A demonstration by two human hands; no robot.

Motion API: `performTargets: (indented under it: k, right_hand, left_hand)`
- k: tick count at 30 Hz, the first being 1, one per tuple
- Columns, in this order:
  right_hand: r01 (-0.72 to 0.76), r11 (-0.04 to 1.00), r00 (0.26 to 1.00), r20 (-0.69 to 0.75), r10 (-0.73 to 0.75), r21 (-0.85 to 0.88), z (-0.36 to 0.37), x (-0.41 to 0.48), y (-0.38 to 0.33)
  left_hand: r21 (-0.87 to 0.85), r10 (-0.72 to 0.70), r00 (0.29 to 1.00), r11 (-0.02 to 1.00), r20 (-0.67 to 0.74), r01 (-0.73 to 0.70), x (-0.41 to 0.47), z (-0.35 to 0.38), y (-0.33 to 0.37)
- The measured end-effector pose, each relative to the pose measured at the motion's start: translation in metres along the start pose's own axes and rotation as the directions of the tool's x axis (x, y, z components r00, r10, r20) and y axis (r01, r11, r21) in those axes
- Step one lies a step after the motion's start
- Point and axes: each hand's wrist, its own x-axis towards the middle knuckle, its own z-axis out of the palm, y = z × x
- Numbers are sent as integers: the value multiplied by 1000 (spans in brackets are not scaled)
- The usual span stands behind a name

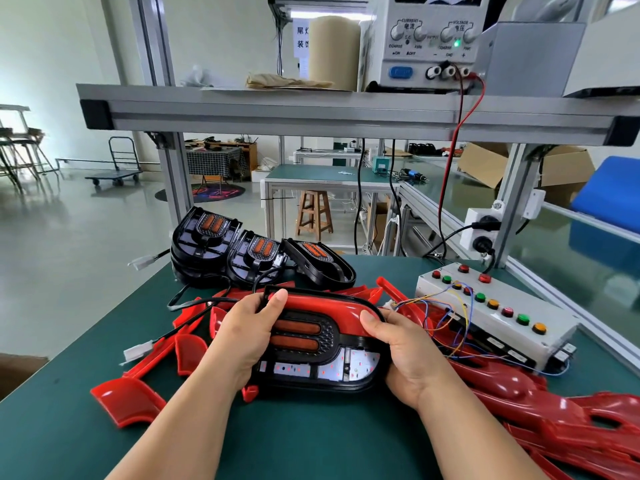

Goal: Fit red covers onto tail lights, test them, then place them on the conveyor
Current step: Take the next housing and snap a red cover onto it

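Observation:
A black tail light (pixel 311 355) with two orange bars lies on the green mat in front of me. A curved red cover (pixel 325 304) sits along its top edge. My left hand (pixel 247 336) grips the light's left side, thumb pressing on the cover's left end. My right hand (pixel 403 351) grips the right side, thumb on the cover's right end. The light's black cable runs off to the left, ending in a white plug (pixel 138 350).
Three bare black tail lights (pixel 256 256) stand behind. Loose red covers (pixel 128 400) lie at the left and in a heap (pixel 561 414) at the right. A grey test box (pixel 498 313) with coloured buttons sits right; a power supply (pixel 426 43) on the shelf above.

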Motion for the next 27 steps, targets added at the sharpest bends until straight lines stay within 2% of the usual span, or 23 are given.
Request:
performTargets:
  k: [11,17,22,27]
  right_hand:
    - [51,998,996,-69,-53,-20,9,0,2]
    - [60,995,996,-68,-65,-77,8,1,6]
    - [67,992,995,-63,-75,-109,7,1,4]
    - [85,984,995,-43,-92,-156,6,1,2]
  left_hand:
    - [-37,57,998,998,-19,-58,2,2,3]
    - [63,-17,1000,998,11,16,2,3,2]
    - [224,-13,998,974,-63,27,6,2,-3]
    - [231,-30,997,972,-77,47,5,2,-1]
